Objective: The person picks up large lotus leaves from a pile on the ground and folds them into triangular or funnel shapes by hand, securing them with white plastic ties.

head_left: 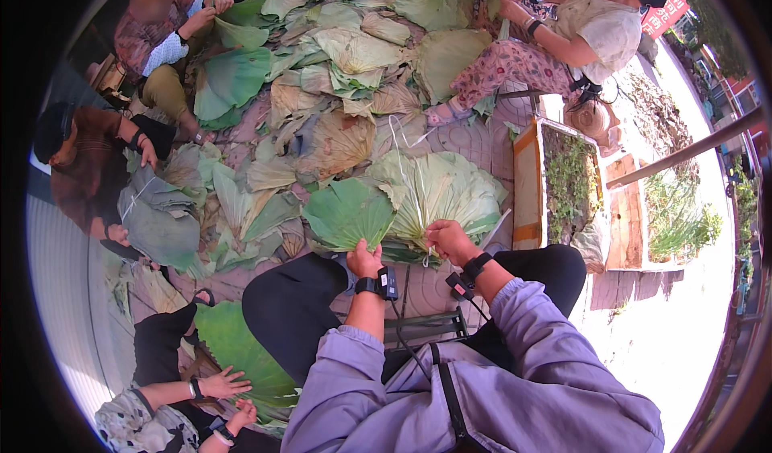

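My left hand pinches the near edge of a bright green lotus leaf, which fans out in front of my knees. To its right lies a stack of paler, dry lotus leaves. A white string runs across that stack, with a loose loop beyond it. The fingers of my right hand are closed at the stack's near edge, on the string, and a short end hangs below them. The exact hold is partly hidden by the fingers. Both wrists wear black straps with small devices.
Heaps of lotus leaves cover the paving ahead. A tied leaf bundle is by a person at left. Other people sit around, one with hands on a green leaf at lower left. Planter boxes with greenery stand at right.
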`<state>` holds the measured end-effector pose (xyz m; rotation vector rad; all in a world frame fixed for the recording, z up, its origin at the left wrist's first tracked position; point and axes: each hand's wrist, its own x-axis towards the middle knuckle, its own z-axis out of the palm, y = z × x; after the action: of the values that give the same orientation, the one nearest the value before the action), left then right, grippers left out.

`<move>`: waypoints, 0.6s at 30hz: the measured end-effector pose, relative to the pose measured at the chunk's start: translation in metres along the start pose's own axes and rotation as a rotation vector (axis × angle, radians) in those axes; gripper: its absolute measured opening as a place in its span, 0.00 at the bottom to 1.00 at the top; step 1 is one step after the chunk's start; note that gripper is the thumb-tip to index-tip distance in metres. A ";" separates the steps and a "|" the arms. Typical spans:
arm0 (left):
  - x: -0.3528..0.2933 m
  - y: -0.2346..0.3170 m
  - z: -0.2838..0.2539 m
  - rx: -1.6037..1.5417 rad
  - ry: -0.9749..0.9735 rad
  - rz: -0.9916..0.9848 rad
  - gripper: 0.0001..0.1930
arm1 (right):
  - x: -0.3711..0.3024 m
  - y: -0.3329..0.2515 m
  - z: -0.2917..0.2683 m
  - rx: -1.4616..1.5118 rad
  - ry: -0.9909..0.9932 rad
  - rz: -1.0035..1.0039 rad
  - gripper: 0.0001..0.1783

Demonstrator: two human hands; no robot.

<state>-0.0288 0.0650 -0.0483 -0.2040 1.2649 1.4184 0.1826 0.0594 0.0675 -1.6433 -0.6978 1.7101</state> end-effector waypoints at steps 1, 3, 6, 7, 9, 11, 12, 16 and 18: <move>-0.002 0.003 0.001 0.008 0.002 0.001 0.14 | 0.003 0.017 -0.006 -0.021 0.025 0.080 0.04; -0.008 0.010 0.006 -0.081 -0.047 -0.006 0.14 | 0.006 0.048 -0.022 -0.023 0.059 0.146 0.04; -0.017 0.017 0.019 -0.162 -0.149 -0.002 0.13 | 0.010 0.066 -0.027 -0.051 0.125 0.231 0.05; -0.022 0.018 0.023 -0.177 -0.173 0.003 0.13 | 0.012 0.069 -0.027 -0.043 0.103 0.242 0.04; -0.030 0.021 0.031 -0.160 -0.207 0.015 0.13 | 0.010 0.069 -0.022 -0.030 0.073 0.259 0.04; -0.038 0.021 0.041 -0.141 -0.246 0.018 0.13 | 0.009 0.070 -0.019 0.056 0.017 0.162 0.02; -0.042 0.019 0.045 -0.132 -0.336 0.007 0.13 | 0.010 0.071 -0.018 0.065 0.023 0.165 0.02; -0.053 0.008 0.068 -0.106 -0.487 -0.065 0.11 | 0.012 0.077 -0.011 0.053 -0.013 0.164 0.02; -0.048 -0.001 0.075 -0.099 -0.502 -0.091 0.11 | 0.010 0.079 -0.008 0.041 -0.039 0.180 0.02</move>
<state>0.0262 0.0923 0.0162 0.0306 0.7651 1.3458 0.1834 0.0160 0.0007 -1.6912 -0.5437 1.8745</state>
